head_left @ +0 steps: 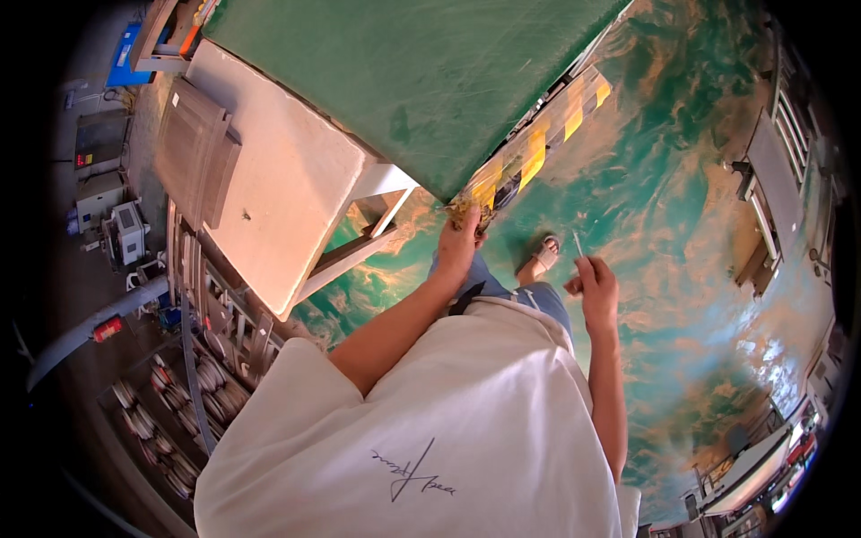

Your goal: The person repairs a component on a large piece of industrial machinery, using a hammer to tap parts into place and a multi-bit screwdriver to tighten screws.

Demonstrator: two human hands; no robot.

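My left hand (459,244) is closed at the near corner of a green-topped table (395,81). Just above its fingers shows a frayed, brownish clump (466,213), and I cannot make out whether it is loose or part of the table's edge. From that corner a side panel with yellow and dark stripes (534,157) runs away to the upper right. My right hand (594,285) is held out over the floor, apart from the table, fingers closed on a thin pale rod (578,244) that points upward from the grip.
Left of the green table stands a lower beige-topped table (278,152) with grey-brown flat panels (193,148) on it. A rack with several rolls (211,377) is at the lower left. My sandalled foot (540,257) rests on the green and tan floor (664,188). A grey bench (776,170) stands far right.
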